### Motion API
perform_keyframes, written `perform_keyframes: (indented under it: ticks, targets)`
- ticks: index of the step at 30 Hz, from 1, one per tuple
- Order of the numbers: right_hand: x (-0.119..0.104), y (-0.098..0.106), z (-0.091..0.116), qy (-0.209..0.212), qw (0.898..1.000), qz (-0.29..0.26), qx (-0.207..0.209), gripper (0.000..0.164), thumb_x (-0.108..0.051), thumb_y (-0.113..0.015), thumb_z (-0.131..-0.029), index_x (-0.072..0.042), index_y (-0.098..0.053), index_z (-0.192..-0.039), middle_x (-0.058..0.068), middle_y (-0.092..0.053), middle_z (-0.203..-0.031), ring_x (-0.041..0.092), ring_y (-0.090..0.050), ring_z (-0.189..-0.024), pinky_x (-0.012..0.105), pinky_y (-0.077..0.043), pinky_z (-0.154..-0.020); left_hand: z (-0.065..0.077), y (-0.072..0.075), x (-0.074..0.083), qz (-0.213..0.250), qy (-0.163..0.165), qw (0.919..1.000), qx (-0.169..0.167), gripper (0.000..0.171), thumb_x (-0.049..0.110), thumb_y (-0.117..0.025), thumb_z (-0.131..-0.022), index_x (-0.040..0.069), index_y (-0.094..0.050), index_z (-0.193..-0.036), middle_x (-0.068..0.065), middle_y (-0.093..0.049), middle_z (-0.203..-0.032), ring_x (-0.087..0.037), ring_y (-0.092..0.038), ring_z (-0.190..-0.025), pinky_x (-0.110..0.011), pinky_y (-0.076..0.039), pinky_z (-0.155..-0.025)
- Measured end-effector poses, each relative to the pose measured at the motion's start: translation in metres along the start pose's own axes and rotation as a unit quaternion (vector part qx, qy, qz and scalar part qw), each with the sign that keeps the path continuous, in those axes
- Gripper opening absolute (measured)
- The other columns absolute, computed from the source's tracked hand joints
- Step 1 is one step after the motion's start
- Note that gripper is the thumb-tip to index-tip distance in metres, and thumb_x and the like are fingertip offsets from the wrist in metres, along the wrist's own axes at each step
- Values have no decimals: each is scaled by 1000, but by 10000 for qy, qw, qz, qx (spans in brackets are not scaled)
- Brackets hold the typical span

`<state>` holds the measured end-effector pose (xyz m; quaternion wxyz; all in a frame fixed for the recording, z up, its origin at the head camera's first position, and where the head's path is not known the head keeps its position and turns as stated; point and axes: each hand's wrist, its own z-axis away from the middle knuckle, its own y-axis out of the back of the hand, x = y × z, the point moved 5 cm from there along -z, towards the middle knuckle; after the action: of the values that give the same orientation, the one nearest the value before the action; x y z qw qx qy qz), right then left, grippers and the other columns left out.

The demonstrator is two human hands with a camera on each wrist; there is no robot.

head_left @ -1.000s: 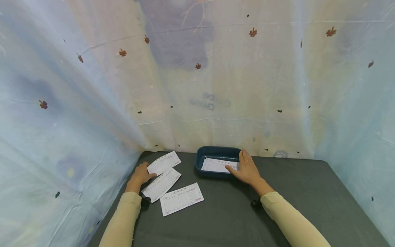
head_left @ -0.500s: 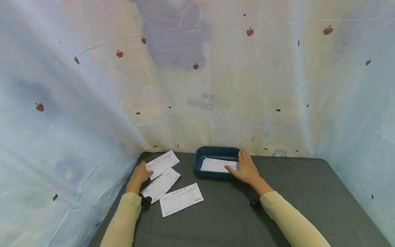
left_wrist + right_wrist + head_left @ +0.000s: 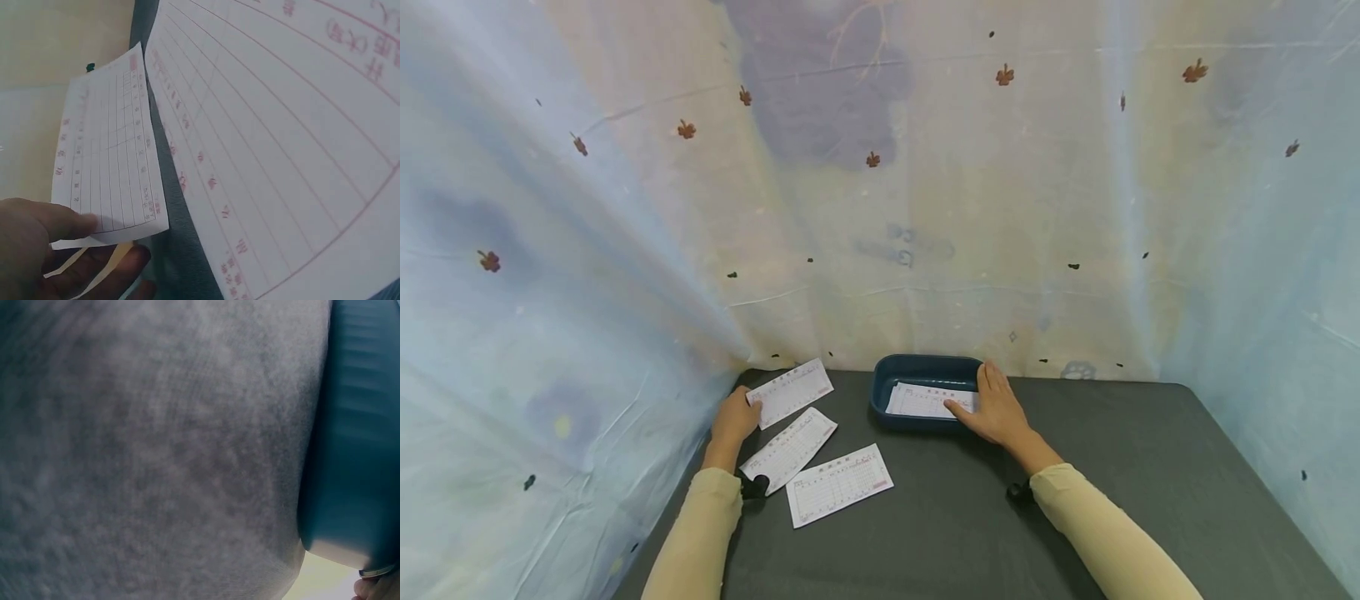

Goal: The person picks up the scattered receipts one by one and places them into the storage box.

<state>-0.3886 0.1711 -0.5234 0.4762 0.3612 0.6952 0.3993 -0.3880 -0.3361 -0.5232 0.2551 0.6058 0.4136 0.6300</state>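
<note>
Near the table's far left corner, my left hand (image 3: 733, 421) pinches the near-left end of a printed paper form (image 3: 793, 390). The left wrist view shows the thumb (image 3: 84, 226) on top of that form and the other fingers under its edge. A second form (image 3: 792, 450) lies just nearer, filling much of the left wrist view, and a third form (image 3: 842, 487) lies to its right. My right hand (image 3: 998, 412) rests on the right end of a dark blue rectangular basin (image 3: 917, 425), fingers straight, thumb over the inside. Several forms (image 3: 921, 400) lie in the basin, partly hidden by that hand.
The dark grey tabletop (image 3: 1112, 467) stretches out to the right of the basin and in front of it. A patterned pale curtain (image 3: 820, 208) hangs close behind the table's far edge and along both sides.
My left hand has drawn back slightly left with the far form, which has pulled apart from the form beneath its corner. The right hand and the basin stay in place.
</note>
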Motion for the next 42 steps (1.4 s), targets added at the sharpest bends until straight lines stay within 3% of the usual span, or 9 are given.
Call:
perform_keyframes:
  ticks: [2,6,9,14,17,27,35,42]
  targets:
    - [0,0,0,-9,10000,-13,-18,116,-67,-65,-97,18,-19,-163,34,-16,-173,47,-16,-163,57,-15,-132,4,5,5,32,114,9999,-72,35,17,-55,-106,-8,-57,-131,-34,-64,-129,-56,-62,-118,-71,-50,-94]
    - [0,0,1,-16,10000,7,-33,117,-67,-64,-97,17,-19,-163,34,-16,-173,46,-16,-163,57,-14,-133,1,9,5,57,-16,9999,158,23,21,-58,-106,0,-59,-112,-23,-65,-102,-43,-64,-91,-56,-50,-73]
    - [0,0,1,-17,10000,5,-37,116,-67,-63,-97,18,-19,-163,34,-16,-173,46,-16,-163,57,-15,-133,1,10,7,162,-32,9994,311,20,23,-59,-106,2,-59,-107,-17,-63,-96,-35,-60,-83,-50,-46,-69]
    - [2,-1,2,-21,10000,31,-60,116,-68,-63,-97,17,-19,-163,34,-16,-173,47,-16,-163,57,-15,-132,7,14,17,481,62,9981,380,33,23,-57,-110,-2,-61,-131,-24,-69,-126,-44,-66,-112,-60,-52,-91]
    - [3,-2,2,-9,10000,30,-38,116,-68,-62,-98,17,-19,-163,34,-16,-173,47,-16,-163,58,-15,-132,9,16,21,771,-21,9959,468,36,23,-57,-111,-3,-60,-136,-27,-68,-130,-46,-65,-119,-61,-52,-97]
    - [4,-2,1,19,9999,103,-2,117,-70,-61,-98,17,-18,-163,33,-15,-174,47,-17,-163,58,-16,-132,14,27,45,1679,-606,9798,903,32,19,-63,-110,-6,-65,-130,-28,-69,-122,-44,-70,-111,-50,-57,-88]
    - [1,1,1,2,10000,53,-59,117,-68,-63,-97,17,-18,-163,33,-16,-174,46,-15,-163,57,-15,-132,20,30,73,1850,-893,9754,803,32,16,-66,-108,-8,-67,-129,-28,-73,-119,-42,-72,-107,-37,-57,-83]
    - [1,1,1,24,9999,113,-119,116,-69,-61,-98,16,-19,-164,33,-15,-174,45,-14,-164,57,-15,-133,23,20,92,1959,-1176,9719,564,29,16,-70,-106,-4,-70,-127,-24,-76,-114,-38,-76,-97,-25,-52,-73]
